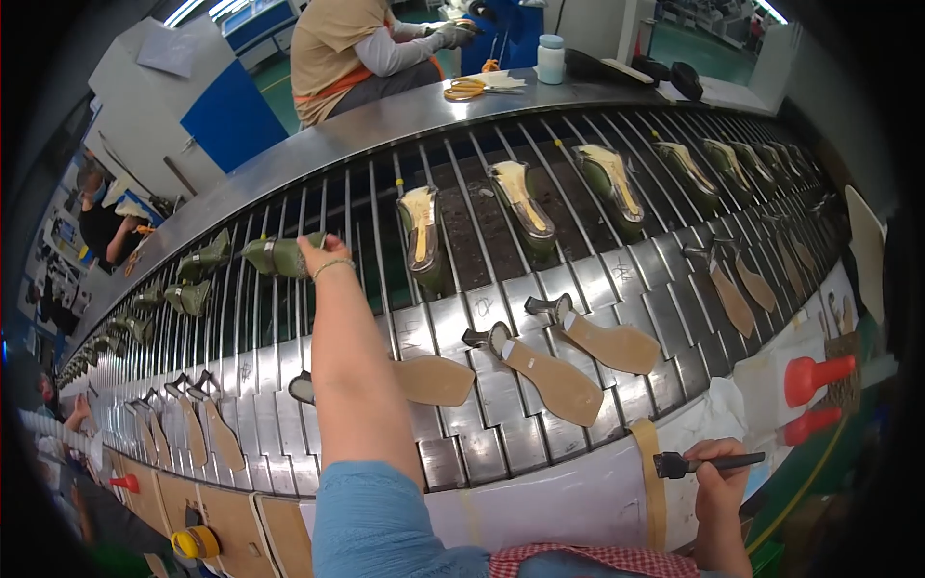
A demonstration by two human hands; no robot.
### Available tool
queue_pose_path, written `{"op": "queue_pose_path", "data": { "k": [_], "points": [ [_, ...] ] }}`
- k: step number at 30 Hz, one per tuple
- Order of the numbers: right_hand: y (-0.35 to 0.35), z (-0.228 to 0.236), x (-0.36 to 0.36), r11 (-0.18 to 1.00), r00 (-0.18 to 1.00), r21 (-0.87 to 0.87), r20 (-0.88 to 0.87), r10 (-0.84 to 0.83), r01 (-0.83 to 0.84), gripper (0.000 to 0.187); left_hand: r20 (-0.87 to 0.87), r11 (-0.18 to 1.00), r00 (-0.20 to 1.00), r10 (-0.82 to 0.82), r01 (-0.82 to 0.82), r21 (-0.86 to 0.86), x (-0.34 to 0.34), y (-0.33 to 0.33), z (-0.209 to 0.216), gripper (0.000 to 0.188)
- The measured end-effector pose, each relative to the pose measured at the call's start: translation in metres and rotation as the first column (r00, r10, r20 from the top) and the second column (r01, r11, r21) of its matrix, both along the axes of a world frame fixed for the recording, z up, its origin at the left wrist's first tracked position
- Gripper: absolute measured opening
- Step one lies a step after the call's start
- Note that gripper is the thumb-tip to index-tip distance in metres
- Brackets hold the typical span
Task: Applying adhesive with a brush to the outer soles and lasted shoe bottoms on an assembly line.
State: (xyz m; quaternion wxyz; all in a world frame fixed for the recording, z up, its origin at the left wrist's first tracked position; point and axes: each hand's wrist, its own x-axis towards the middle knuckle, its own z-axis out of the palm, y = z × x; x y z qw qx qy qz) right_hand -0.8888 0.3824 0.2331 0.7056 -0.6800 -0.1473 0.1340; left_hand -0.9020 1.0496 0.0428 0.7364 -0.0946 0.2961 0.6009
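My left hand (323,255) reaches across the conveyor and is closed on one end of a green shoe last (275,257), which has a strap around it and lies on the metal rods. Low at the right, my right hand (718,482) grips a dark flat brush (679,465), its bristles toward the left. Tan soles with dark heels lie on the conveyor's metal plates; one sole (434,380) is partly covered by my left forearm, while another sole (554,380) lies to its right. Farther back, a green last (421,236) shows its cream-coloured underside.
More lasts stand along the rods (462,183) to both sides. Across the line sits a person (337,58) in gloves. Yellow-handled scissors (465,90) and a pale jar (550,60) are on the far metal ledge (385,120). Red-topped bottles (814,380) are at the right, a yellow container (196,541) at the lower left.
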Motion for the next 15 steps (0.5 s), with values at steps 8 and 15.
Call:
{"op": "queue_pose_path", "data": {
  "k": [8,15],
  "points": [
    [-0.021,0.005,-0.010,0.999,0.991,0.022,-0.128,0.040,-0.038,0.022,-0.424,0.941,0.846,-0.322,0.237,-0.241,-0.090,-0.041,0.069,0.011],
    [-0.069,0.029,-0.015,1.000,1.000,-0.005,-0.006,0.021,-0.021,0.020,-0.782,0.475,0.465,-0.415,0.844,0.250,-0.200,-0.164,0.145,0.031]
  ]
}}
